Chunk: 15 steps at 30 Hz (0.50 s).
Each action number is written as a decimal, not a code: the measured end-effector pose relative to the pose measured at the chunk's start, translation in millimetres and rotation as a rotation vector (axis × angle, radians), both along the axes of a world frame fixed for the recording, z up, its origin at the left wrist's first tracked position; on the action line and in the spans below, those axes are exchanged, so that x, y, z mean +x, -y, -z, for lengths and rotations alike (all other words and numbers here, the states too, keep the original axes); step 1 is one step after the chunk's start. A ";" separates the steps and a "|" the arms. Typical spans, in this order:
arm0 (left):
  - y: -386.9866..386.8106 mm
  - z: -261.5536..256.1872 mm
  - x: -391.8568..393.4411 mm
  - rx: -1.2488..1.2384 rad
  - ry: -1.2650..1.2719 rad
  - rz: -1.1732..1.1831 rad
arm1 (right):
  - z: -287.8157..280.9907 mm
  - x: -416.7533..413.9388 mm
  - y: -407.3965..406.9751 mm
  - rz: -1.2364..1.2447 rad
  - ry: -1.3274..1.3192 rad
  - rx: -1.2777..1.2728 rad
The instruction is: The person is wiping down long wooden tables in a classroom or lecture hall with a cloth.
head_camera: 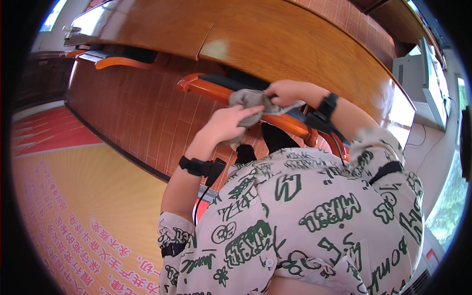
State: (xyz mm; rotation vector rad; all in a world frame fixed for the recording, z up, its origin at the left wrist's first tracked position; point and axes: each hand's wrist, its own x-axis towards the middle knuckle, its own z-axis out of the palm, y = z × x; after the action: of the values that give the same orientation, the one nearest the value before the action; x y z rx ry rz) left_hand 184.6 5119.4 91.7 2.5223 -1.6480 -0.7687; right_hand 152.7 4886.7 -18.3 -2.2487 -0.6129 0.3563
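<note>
A crumpled grey cloth (249, 99) hangs between my two hands, over the orange wooden rail of a chair (212, 90) with a dark seat or back. My left hand (226, 123) lies against the cloth's near side, fingers stretched over it; part of the cloth shows below that hand. My right hand (285, 93) grips the cloth's upper right part between thumb and fingers, close to the table edge. Both wrists wear black straps with a dark device and a cable.
A long glossy wooden table (280, 40) runs across the top. Another chair (123, 62) stands at its edge on the left. A grey box-shaped device (409, 77) is at the right. A red and yellow panel with writing (110, 184) is at the lower left.
</note>
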 end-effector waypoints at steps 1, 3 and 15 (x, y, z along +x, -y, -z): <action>7.7 14.9 -5.8 0.006 -0.065 0.080 | 4.2 -22.4 7.2 0.018 -0.059 -0.042; 30.6 31.6 -25.0 0.034 -0.157 0.239 | 7.2 -72.0 23.2 0.112 -0.202 -0.168; 29.7 34.3 -3.7 -0.010 0.039 0.223 | 28.8 -59.5 30.6 0.212 -0.085 -0.111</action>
State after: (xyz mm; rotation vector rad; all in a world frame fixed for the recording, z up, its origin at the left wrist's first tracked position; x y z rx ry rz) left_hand 181.0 5089.7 57.4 2.3880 -1.9648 -0.7280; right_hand 93.2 4856.1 -47.1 -2.3645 -0.3131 0.3839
